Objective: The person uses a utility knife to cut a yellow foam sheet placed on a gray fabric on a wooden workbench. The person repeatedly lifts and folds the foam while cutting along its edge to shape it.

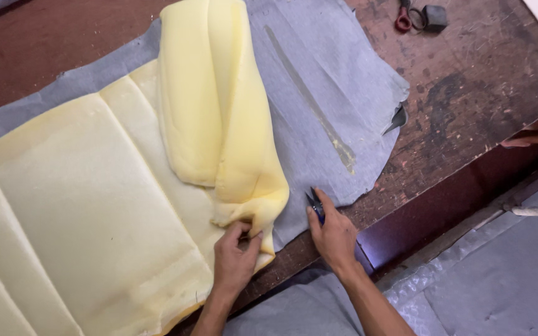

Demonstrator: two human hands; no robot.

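1. The left hand [235, 261] is near the front edge of the table [468, 93]. Its fingers are bent and closed on the lower corner of the yellow foam [94, 205] – they pinch the folded part where it hangs down.

2. The foam is a large quilted sheet that covers the left half of the table. Its right side is folded back over itself and makes a thick roll that runs from the far edge down to the left hand.

3. The right hand [333, 235] rests just beside the foam, at the front edge of the table. Its fingers are curled around small scissors [314, 202] with a dark blue handle; the blades point away from the person and lie on the grey cloth [331, 81].

4. The grey cloth lies flat under the foam and reaches toward the right side of the table.

5. At the far right corner of the table there are scissors with red handles [403, 17] and a small dark box [434, 16] – both well apart from the hands.

6. At the right edge, another person's fingers [533, 138] touch the table.
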